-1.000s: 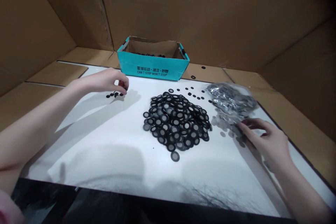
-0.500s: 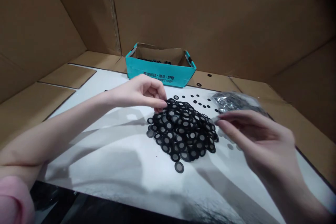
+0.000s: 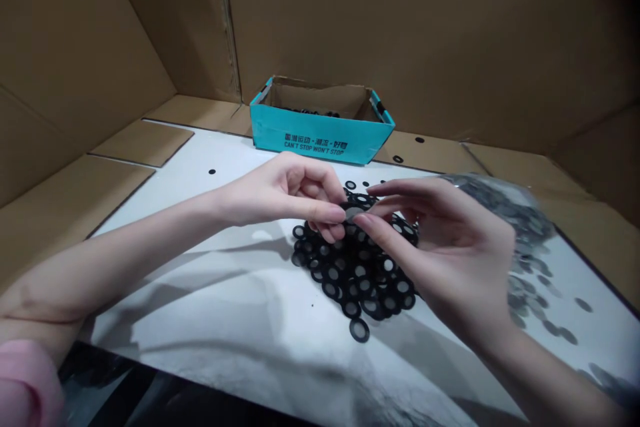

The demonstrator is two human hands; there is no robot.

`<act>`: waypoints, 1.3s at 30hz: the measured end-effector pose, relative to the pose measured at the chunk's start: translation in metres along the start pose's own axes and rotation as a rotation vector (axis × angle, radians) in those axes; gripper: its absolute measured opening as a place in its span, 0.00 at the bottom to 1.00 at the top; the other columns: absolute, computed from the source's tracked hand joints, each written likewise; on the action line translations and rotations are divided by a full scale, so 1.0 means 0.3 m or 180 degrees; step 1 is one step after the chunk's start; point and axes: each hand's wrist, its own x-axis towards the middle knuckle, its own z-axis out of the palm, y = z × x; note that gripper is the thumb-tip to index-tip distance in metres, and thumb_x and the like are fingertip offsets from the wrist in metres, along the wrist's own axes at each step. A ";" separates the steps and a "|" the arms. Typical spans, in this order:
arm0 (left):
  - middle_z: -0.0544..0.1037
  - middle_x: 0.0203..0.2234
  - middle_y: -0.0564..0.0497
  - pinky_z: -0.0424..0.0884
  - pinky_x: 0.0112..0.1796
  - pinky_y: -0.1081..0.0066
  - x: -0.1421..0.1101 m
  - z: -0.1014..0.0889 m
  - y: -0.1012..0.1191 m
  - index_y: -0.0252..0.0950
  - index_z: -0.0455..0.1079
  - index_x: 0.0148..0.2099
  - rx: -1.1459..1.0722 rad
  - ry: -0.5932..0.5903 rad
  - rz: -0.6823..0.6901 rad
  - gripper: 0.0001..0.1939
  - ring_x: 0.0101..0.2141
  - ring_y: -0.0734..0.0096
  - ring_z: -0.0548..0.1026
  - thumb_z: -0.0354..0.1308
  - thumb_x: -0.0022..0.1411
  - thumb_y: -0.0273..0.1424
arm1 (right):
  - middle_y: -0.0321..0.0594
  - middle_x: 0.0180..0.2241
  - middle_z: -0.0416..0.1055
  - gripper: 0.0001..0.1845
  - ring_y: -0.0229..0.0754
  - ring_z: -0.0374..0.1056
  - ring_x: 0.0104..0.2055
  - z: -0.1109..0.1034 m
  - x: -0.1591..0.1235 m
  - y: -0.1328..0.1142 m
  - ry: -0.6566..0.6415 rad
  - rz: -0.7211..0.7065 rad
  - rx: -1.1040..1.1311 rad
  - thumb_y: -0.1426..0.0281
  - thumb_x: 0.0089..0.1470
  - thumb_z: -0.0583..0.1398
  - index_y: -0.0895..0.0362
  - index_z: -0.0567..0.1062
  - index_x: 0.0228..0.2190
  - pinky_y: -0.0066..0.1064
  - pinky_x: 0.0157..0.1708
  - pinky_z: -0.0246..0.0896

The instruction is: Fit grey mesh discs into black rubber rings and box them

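Showing between the two thumb tips, a small grey disc (image 3: 354, 213) was in front of a heap of black-rimmed discs (image 3: 361, 272). The left hand (image 3: 295, 193) had thumb and finger clamped on it; the right hand's (image 3: 457, 247) thumb touched it, though I could not tell whether its fingers gripped too. To the right, loose grey discs (image 3: 583, 305) lay on the white table (image 3: 240, 320) near a clear bag (image 3: 525, 217). Beyond the heap stood a turquoise box (image 3: 320, 128) with dark pieces (image 3: 313, 113) inside.

Beyond the grip, the turquoise box (image 3: 270, 127) carries "CAN'T STOP WON'T STOP" beneath Chinese characters (image 3: 316, 140) including "运动".
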 end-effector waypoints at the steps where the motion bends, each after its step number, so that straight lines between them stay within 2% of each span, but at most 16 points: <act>1: 0.81 0.25 0.50 0.77 0.34 0.76 0.001 0.000 -0.002 0.31 0.68 0.34 0.0009 0.0004 0.0008 0.05 0.27 0.74 0.80 0.63 0.58 0.24 | 0.36 0.32 0.75 0.10 0.39 0.71 0.31 0.001 0.005 0.004 -0.0046 -0.0088 -0.0126 0.70 0.50 0.66 0.52 0.74 0.37 0.35 0.35 0.67; 4: 0.81 0.26 0.50 0.78 0.35 0.76 0.004 0.003 -0.009 0.31 0.68 0.35 0.0085 0.0048 -0.0033 0.06 0.28 0.73 0.80 0.64 0.57 0.25 | 0.37 0.28 0.74 0.00 0.39 0.69 0.31 0.004 0.018 0.017 -0.0366 -0.0489 -0.0596 0.70 0.55 0.61 0.53 0.73 0.32 0.35 0.33 0.64; 8: 0.79 0.25 0.51 0.76 0.32 0.79 0.008 0.018 -0.014 0.30 0.69 0.35 0.0344 0.0180 -0.0050 0.07 0.27 0.76 0.79 0.65 0.56 0.25 | 0.36 0.23 0.69 0.10 0.39 0.66 0.27 0.007 0.023 0.033 -0.0721 -0.0716 -0.0667 0.71 0.59 0.55 0.53 0.69 0.26 0.32 0.28 0.60; 13: 0.75 0.22 0.55 0.74 0.28 0.82 0.013 0.035 -0.019 0.30 0.70 0.33 0.0445 0.0210 0.0159 0.03 0.24 0.81 0.76 0.61 0.59 0.25 | 0.36 0.24 0.68 0.09 0.39 0.65 0.28 0.005 0.013 0.048 -0.0828 -0.0752 -0.0621 0.73 0.59 0.54 0.53 0.67 0.27 0.31 0.27 0.59; 18: 0.77 0.24 0.54 0.76 0.30 0.80 0.012 0.046 -0.023 0.30 0.68 0.34 0.0372 0.0270 0.0025 0.03 0.24 0.79 0.77 0.59 0.61 0.23 | 0.36 0.24 0.68 0.06 0.39 0.64 0.28 0.004 0.011 0.054 -0.0775 -0.0916 -0.0574 0.73 0.57 0.57 0.54 0.68 0.28 0.31 0.29 0.60; 24: 0.77 0.25 0.53 0.76 0.30 0.81 0.010 0.047 -0.027 0.31 0.66 0.35 0.0345 0.0136 0.0076 0.03 0.26 0.79 0.77 0.56 0.63 0.25 | 0.34 0.22 0.67 0.08 0.38 0.63 0.27 0.002 0.015 0.057 -0.0838 -0.0633 -0.0108 0.73 0.55 0.59 0.54 0.67 0.25 0.31 0.29 0.59; 29: 0.76 0.24 0.53 0.76 0.30 0.80 0.002 0.056 -0.032 0.31 0.66 0.35 0.0380 0.0284 0.0241 0.04 0.26 0.79 0.76 0.56 0.64 0.26 | 0.35 0.23 0.67 0.08 0.37 0.63 0.27 -0.010 0.023 0.057 -0.1068 -0.0393 0.0215 0.73 0.56 0.59 0.54 0.68 0.25 0.31 0.30 0.61; 32: 0.76 0.24 0.53 0.76 0.30 0.81 -0.003 0.064 -0.033 0.31 0.66 0.35 0.0349 0.0347 0.0317 0.05 0.26 0.79 0.76 0.56 0.65 0.27 | 0.36 0.24 0.69 0.08 0.38 0.64 0.28 -0.013 0.024 0.057 -0.1124 -0.0371 0.0381 0.72 0.56 0.59 0.55 0.69 0.25 0.32 0.29 0.61; 39: 0.76 0.22 0.53 0.74 0.26 0.83 -0.005 0.066 -0.002 0.29 0.65 0.33 0.0400 0.0184 0.0152 0.05 0.23 0.80 0.76 0.56 0.64 0.25 | 0.37 0.25 0.70 0.05 0.39 0.66 0.29 -0.018 0.012 0.068 -0.0986 -0.0516 0.0409 0.72 0.56 0.59 0.55 0.71 0.27 0.33 0.30 0.62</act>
